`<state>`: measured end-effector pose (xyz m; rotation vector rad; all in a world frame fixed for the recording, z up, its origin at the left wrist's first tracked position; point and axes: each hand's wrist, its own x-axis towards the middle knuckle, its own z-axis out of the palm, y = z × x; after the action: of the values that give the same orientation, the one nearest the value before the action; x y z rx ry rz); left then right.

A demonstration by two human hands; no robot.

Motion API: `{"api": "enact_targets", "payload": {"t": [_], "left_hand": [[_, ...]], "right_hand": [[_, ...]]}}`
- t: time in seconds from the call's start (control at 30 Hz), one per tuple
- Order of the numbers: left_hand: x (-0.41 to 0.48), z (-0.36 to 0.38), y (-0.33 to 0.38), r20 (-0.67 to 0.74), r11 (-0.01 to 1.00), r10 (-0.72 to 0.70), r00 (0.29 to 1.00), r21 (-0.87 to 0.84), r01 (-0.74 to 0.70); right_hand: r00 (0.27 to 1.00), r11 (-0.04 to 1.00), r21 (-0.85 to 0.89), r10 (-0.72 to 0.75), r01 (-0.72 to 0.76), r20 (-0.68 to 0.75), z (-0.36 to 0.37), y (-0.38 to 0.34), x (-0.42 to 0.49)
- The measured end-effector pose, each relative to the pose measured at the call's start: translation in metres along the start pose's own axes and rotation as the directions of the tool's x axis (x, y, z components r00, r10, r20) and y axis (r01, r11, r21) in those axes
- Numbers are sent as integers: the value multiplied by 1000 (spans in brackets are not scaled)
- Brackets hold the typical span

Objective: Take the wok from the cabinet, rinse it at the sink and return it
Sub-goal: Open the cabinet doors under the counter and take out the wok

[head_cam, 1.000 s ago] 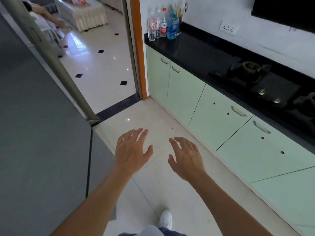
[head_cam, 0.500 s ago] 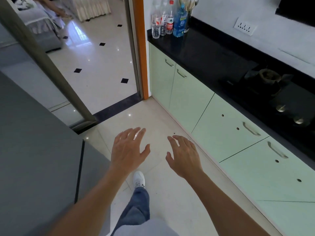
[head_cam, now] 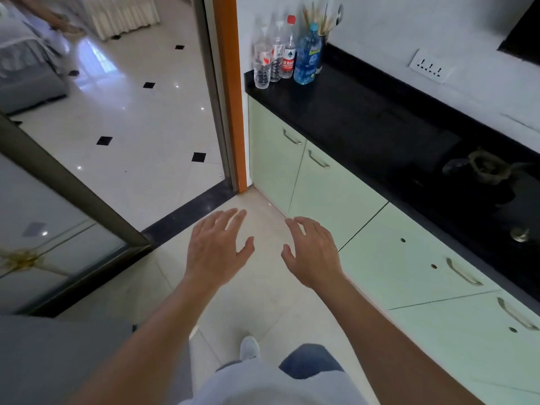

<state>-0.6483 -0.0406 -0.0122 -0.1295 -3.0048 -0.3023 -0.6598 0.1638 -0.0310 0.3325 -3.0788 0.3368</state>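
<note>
Both hands are held out in front with nothing in them, likely because no door is within reach yet. The left hand [head_cam: 216, 252] and right hand [head_cam: 312, 252] hover palm-down over the floor tiles [head_cam: 263, 302], fingers spread and slightly bent, thumbs turned toward each other but apart. The wok is not in view; I judge it sits behind one of the closed green cabinet doors [head_cam: 330, 188] at two o'clock of the right hand, under the black bench [head_cam: 350, 118]. A group of bottles [head_cam: 286, 54] stands at twelve o'clock on the bench's far end, against the wall and clear of the work space
</note>
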Motion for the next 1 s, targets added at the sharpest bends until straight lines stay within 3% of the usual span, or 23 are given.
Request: {"api": "enact_targets", "payload": {"t": [0.67,1.0], "left_hand": [[279,49,-42,91,999,52,994,-2,-52],[402,77,-22,191,984,178,965,-59,-170]], "right_hand": [[996,995,66,74,-77,48,25,52,267],[977,977,43,204,-207,55,36,108,357]]}}
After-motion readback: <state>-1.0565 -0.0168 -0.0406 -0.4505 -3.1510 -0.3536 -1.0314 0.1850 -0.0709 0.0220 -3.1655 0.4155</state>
